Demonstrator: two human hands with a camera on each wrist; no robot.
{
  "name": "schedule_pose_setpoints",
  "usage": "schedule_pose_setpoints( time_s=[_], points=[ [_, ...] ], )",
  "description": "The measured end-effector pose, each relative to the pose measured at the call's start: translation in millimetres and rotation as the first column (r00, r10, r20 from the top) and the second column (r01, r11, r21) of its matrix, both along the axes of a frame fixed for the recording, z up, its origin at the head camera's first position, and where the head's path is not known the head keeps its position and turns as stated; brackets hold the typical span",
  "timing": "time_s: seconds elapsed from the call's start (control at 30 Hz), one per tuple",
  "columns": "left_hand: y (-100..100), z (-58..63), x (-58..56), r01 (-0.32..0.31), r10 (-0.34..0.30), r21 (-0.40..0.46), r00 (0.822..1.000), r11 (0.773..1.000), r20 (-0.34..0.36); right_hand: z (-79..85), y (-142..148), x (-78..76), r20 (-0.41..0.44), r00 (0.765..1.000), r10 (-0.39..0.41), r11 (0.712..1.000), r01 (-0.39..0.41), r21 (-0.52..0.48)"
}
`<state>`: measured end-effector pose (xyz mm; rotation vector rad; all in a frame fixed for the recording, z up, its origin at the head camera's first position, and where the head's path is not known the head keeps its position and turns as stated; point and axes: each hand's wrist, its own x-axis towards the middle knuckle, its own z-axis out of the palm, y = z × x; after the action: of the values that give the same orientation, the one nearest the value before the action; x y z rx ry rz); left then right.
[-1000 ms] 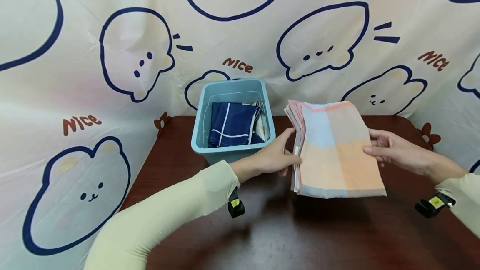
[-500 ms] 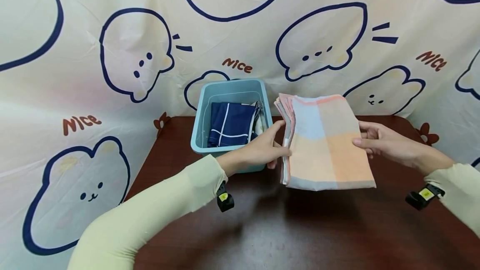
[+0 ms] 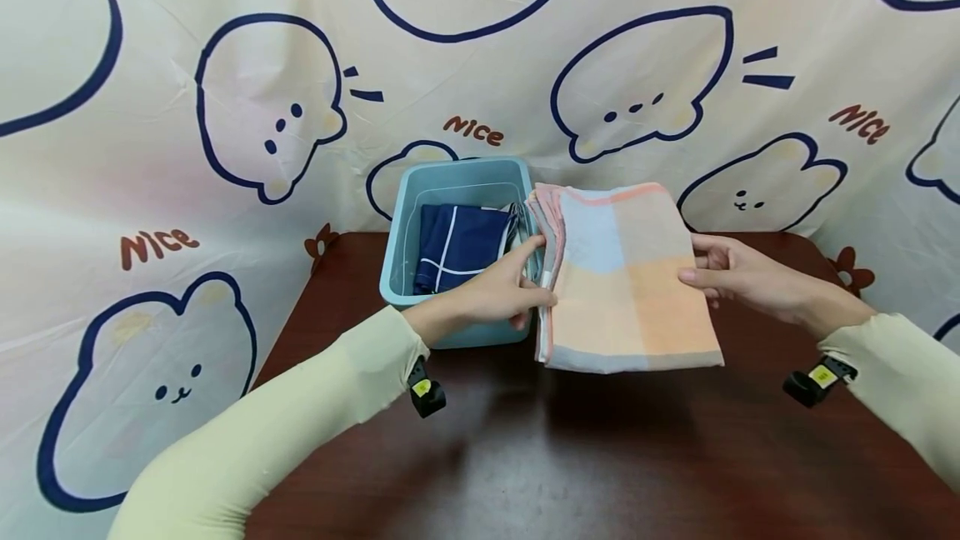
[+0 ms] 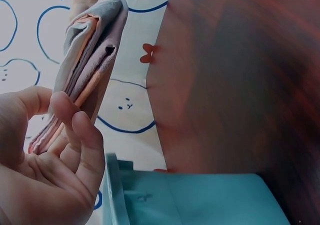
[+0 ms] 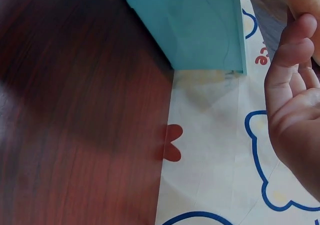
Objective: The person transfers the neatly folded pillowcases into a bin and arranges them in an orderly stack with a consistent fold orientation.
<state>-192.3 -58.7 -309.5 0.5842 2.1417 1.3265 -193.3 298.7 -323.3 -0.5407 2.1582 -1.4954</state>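
A folded cloth (image 3: 630, 282) in orange, beige, grey and light blue checks hangs above the table, between both hands. My left hand (image 3: 498, 286) pinches its layered left edge, thumb in front; in the left wrist view the left hand (image 4: 60, 150) shows fingers curled round the stacked folds. My right hand (image 3: 738, 277) pinches the right edge, its thumb on the front face. The cloth's left edge overlaps the right rim of a blue plastic bin (image 3: 397, 232) in the head view. Inside the bin lies a folded navy cloth (image 3: 461, 248) with white lines, with a pale patterned cloth beside it.
The bin stands on a dark red-brown wooden table (image 3: 480, 473) near its back edge. Behind and beside the table hangs a pale curtain (image 3: 480, 7) printed with blue-outlined cartoon figures.
Both hands have moved left and slightly up with the checked cloth, bringing it from beside the bin to overlap the bin's right rim in view. The bin and navy cloth have stayed put.
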Motion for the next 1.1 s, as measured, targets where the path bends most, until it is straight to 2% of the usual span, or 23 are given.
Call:
schedule_pose_setpoints(
  time_s=[0.2,0.57,0.8,1.1],
  points=[
    [-9,3.1,-4.4,0.002,-0.003,-0.022,0.999,1.0,-0.035,2.7,-8,-6.2,0.003,1.0,0.028,0.999,-0.028,-0.021],
    [-28,10.2,-10.7,-0.009,0.01,0.01,0.998,1.0,-0.058,8.3,-29,-19.3,0.004,0.999,0.049,0.998,-0.049,-0.028],
    [-40,15.4,-14.1,-0.03,0.029,-0.024,0.998,0.999,-0.058,6.8,-42,-30.0,0.021,0.999,0.044,0.998,-0.044,-0.037],
    [-53,17.7,-24.1,-0.034,0.031,-0.074,0.999,0.997,-0.043,10.4,-57,-39.9,0.036,0.997,0.061,0.998,-0.06,-0.036]
  ],
)
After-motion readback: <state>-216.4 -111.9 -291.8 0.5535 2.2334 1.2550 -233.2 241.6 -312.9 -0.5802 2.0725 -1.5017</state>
